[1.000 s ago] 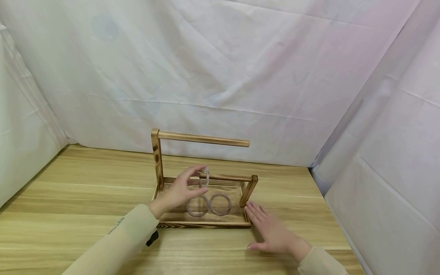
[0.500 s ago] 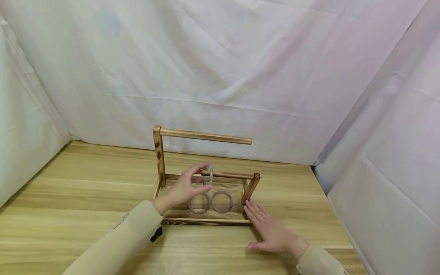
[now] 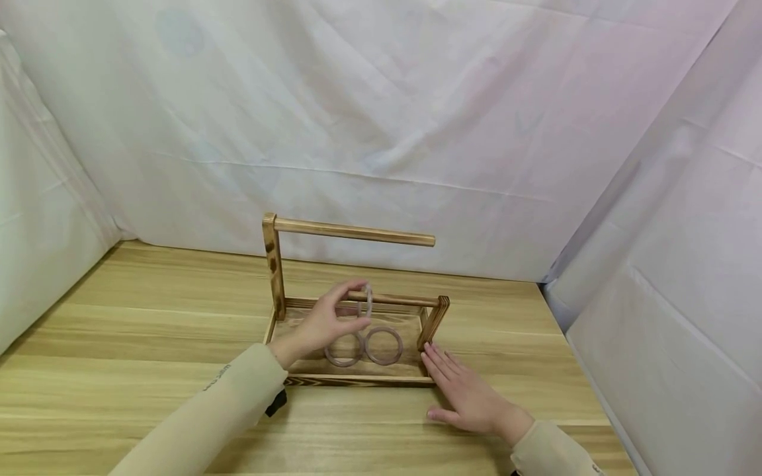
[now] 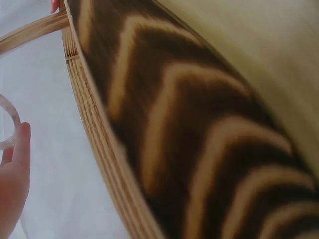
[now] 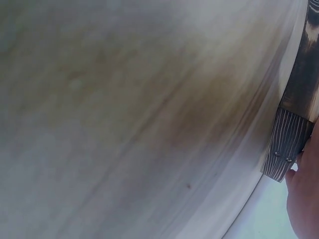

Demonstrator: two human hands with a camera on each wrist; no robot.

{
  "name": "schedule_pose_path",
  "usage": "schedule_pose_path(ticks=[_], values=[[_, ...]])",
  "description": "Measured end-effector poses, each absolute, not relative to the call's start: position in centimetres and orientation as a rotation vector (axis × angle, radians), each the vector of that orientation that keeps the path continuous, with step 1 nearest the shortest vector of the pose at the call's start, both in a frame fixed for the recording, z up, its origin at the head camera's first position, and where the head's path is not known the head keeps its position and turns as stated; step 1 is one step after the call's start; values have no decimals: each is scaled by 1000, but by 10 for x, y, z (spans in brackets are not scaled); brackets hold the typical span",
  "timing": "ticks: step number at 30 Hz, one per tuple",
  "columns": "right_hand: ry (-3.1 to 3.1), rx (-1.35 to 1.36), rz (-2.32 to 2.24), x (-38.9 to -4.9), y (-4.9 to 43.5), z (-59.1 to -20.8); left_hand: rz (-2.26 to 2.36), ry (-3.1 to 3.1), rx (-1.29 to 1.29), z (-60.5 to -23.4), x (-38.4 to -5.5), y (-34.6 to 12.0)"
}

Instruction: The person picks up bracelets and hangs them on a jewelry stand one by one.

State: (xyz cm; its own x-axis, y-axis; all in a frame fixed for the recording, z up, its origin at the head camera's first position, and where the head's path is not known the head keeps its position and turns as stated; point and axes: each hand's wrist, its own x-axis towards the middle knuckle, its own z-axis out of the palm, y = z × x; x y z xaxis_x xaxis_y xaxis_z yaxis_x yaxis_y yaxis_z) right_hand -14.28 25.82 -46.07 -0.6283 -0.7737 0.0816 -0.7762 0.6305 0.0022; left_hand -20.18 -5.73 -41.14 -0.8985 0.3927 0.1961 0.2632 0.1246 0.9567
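Note:
My left hand (image 3: 324,324) pinches a pale, translucent bangle (image 3: 369,303) upright between thumb and fingers. The bangle is around the lower bar (image 3: 405,300) of a wooden two-bar stand, a little in from its free left end. In the left wrist view only part of that bangle (image 4: 15,115) shows, at the left edge. Two more bangles (image 3: 383,363) lie side by side in the stand's tray (image 3: 357,381), the left one partly behind my hand. My right hand (image 3: 467,396) lies with fingers straight, fingertips at the tray's right end by the short post (image 3: 433,324).
Above and behind the lower bar runs a longer upper bar (image 3: 357,231), fixed to a tall post (image 3: 273,264) at the left and free at its right end. The stand rests on a wood-grain table (image 3: 149,344). White cloth (image 3: 333,119) hangs behind and at both sides.
My left hand has moved slightly to the right, sliding the bangle from the lower bar's free end further along it. The right hand stays by the stand; the camera view has shifted slightly.

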Motion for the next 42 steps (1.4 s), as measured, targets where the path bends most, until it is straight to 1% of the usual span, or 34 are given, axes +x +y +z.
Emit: schedule_pose_path(ticks=[5, 12, 28, 42], values=[[-2757, 1320, 45, -143, 257, -460, 1980, 2189, 615, -413, -204, -56], [-2768, 1312, 34, -143, 257, -460, 2013, 2168, 635, -416, -205, -53], [-2758, 1316, 18, -143, 257, -461, 2072, 2045, 543, -419, -208, -46], [-2777, 1306, 43, -142, 258, -463, 2121, 2026, 527, -420, -210, -34]])
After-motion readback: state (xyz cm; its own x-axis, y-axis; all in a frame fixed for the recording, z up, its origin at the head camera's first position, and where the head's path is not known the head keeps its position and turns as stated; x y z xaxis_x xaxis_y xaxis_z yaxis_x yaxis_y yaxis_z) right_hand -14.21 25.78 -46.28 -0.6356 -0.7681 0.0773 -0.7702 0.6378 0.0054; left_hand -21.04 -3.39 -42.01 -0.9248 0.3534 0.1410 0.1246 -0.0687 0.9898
